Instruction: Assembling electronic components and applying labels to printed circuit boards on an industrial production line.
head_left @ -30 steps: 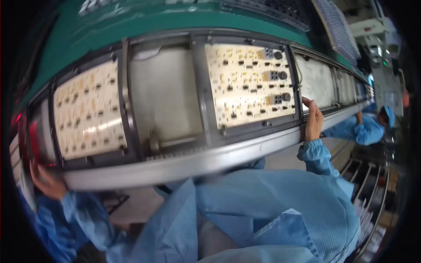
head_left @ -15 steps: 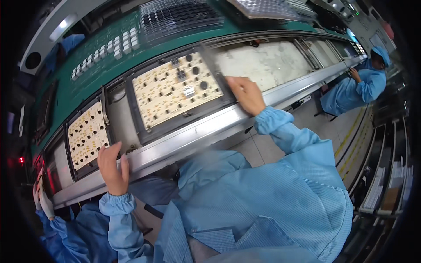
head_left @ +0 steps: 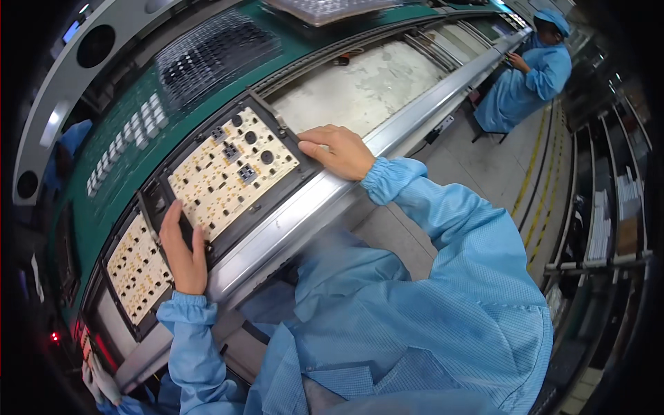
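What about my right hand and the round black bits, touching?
Apart: the head view shows cream board and dark frame between right hand and round black bits.

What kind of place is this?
Probably an electronics assembly workshop: circuit boards sit in dark frames beside a long silver rail, and a co-worker in a light-blue smock and cap is farther along it.

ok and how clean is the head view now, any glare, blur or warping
Head view: fisheye bending and a black surround toward the rim, bright glare along the silver rail; head view, upper left: the white pieces on the green mat look smeared; head view, left of centre: the larger-looking circuit board reads fairly crisp.
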Tool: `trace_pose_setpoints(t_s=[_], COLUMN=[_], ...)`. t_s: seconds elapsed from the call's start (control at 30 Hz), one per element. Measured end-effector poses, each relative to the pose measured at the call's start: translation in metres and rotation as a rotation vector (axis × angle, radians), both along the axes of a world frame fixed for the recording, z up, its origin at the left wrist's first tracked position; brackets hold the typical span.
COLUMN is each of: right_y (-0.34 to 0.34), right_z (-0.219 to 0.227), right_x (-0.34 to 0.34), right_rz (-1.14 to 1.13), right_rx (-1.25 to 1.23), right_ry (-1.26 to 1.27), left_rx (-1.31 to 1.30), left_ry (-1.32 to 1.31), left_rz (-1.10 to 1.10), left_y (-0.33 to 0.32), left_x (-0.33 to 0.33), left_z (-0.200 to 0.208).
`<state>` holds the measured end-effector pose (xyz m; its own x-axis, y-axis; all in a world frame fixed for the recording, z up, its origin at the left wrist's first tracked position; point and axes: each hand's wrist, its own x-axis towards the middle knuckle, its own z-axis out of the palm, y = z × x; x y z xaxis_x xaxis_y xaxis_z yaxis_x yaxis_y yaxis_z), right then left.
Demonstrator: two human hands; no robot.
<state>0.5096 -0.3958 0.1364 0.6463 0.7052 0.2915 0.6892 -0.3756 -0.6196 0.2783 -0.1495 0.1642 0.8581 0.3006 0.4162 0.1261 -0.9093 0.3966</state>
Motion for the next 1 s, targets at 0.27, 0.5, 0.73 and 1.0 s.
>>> trace_pose_setpoints(t_s=[0.27, 0.5, 0.73, 1.0], right_y=[0.038, 0.024, 0.005, -0.14], right_z=[0.009, 0.023, 0.028, -0.008], right_x=[0.016, 0.0, 0.038, 0.259], right_rz=[0.131, 0.201, 0.43, -0.271], right_rx=[-0.033, 0.0, 0.023, -0.164], right_ry=[-0.007, -0.028, 0.369, 0.173], left_rx=[-0.447, -0.207, -0.468, -0.651], left_ry=[-0.057, 0.098, 0.111, -0.059], left_rz=[0.17, 0.441, 0.472, 0.367], left_y=[0.046, 0.053, 0.043, 0.002], left_x=[0.016, -0.025, -0.03, 0.031], left_z=[-0.003, 0.002, 0.009, 0.005])
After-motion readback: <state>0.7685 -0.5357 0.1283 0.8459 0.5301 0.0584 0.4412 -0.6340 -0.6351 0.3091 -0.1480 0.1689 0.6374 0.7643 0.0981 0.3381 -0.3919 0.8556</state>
